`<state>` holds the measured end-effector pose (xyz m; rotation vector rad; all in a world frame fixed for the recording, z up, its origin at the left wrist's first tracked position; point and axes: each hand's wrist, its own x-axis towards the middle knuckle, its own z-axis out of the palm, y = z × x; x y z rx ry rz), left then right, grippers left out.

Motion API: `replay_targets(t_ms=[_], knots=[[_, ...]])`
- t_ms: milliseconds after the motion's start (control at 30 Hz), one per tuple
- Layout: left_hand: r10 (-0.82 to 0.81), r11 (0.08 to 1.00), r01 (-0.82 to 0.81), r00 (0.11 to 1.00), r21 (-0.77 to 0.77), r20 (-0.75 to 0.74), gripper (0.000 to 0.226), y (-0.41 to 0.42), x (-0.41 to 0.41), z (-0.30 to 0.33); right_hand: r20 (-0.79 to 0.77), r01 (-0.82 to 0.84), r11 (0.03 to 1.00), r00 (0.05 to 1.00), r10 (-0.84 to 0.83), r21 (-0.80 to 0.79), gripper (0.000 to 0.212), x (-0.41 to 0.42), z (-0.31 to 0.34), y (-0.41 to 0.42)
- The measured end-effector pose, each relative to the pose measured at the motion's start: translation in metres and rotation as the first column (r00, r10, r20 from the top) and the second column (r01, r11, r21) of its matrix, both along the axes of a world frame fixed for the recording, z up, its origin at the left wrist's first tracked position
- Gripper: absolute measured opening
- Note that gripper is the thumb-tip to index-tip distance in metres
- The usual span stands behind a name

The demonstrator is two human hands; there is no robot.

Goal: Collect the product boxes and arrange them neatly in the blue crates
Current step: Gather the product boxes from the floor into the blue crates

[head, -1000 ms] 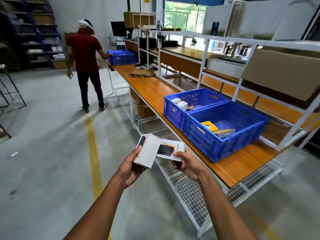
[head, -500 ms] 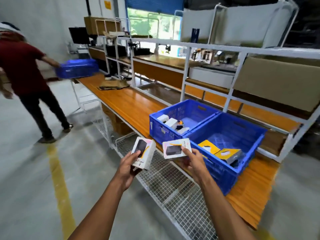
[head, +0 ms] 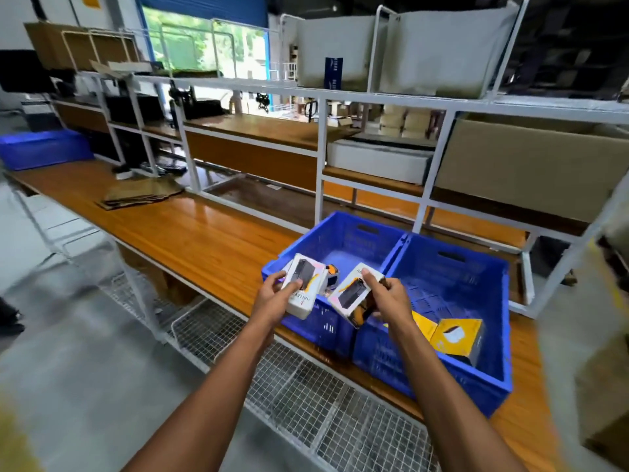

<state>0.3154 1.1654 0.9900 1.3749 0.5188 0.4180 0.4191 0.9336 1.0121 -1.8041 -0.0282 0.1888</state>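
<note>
A long wooden workbench (head: pixel 190 233) runs from the far left toward the near right, backed by a white metal shelving frame (head: pixel 320 185) and underlaid by a wire mesh shelf (head: pixel 306 396). At the far left end of the bench stands a distant blue crate (head: pixel 44 148); its contents cannot be made out. Near it, a stack of flattened cardboard (head: pixel 143 195) lies flat on the bench top.

The left hand (head: pixel 272 298) grips a white product box (head: pixel 303 284) printed with a dark device, fingers curled round its edges. This box is held over the near left corner of the left blue crate (head: pixel 343 243). Inside that crate, just behind the held box, a small item with orange and dark markings (head: pixel 332 275) is partly visible; the rest of the crate floor in view is bare blue.

The right hand (head: pixel 388 298) pinches a second white product box (head: pixel 354 294), tilted, above the shared wall between the two crates. The hands are apart, each clamped on its own box.

The right blue crate (head: pixel 483 277) touches the left crate side by side. It contains a yellow box (head: pixel 456 335) with a pale device picture, lying against the near wall, and a second yellow item (head: pixel 423 327) just beside it, partly hidden by the right forearm.

On the shelves at the right sits a large cardboard carton (head: pixel 531 165).
</note>
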Motion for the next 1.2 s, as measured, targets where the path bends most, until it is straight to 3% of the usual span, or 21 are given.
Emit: replay_targets(t_ms=[200, 300, 400, 533, 733, 800, 1033, 1200], knots=[[0.051, 0.965, -0.051, 0.999, 0.256, 0.007, 0.045, 0.018, 0.083, -0.001, 0.071, 0.077, 0.982, 0.995, -0.066, -0.172, 0.064, 0.058, 0.014, 0.036], [-0.015, 0.932, 0.043, 0.997, 0.36, -0.08, 0.051, 0.019, 0.115, -0.003, 0.009, 0.025, 0.977, 1.0, -0.023, -0.214, 0.077, 0.082, 0.012, 0.047], [-0.043, 0.914, 0.099, 0.988, 0.393, -0.149, 0.038, 0.021, 0.146, -0.005, -0.01, -0.006, 0.981, 1.0, 0.004, -0.192, 0.07, 0.103, 0.01, 0.05], [0.017, 0.921, 0.048, 0.986, 0.386, -0.163, 0.026, 0.031, 0.162, -0.024, -0.06, -0.001, 0.987, 0.998, -0.009, -0.159, 0.064, 0.115, -0.002, 0.043], [-0.041, 0.927, 0.1, 0.985, 0.361, -0.167, 0.015, 0.039, 0.157, -0.031, -0.097, 0.052, 0.995, 0.993, -0.061, -0.091, 0.041, 0.108, -0.013, 0.031], [-0.088, 0.926, 0.138, 0.984, 0.353, -0.154, 0.007, 0.032, 0.148, -0.026, -0.104, 0.065, 0.997, 0.992, -0.07, -0.047, 0.032, 0.097, -0.018, 0.03], [-0.338, 0.874, 0.361, 0.933, 0.324, -0.127, 0.011, -0.027, 0.087, -0.025, -0.022, 0.169, 0.982, 0.985, -0.172, -0.083, 0.011, 0.018, -0.037, 0.021], [-0.451, 0.842, 0.478, 0.878, 0.25, -0.16, 0.016, -0.07, 0.035, -0.058, 0.012, 0.257, 0.961, 0.966, -0.257, -0.1, 0.007, -0.066, -0.067, -0.007]])
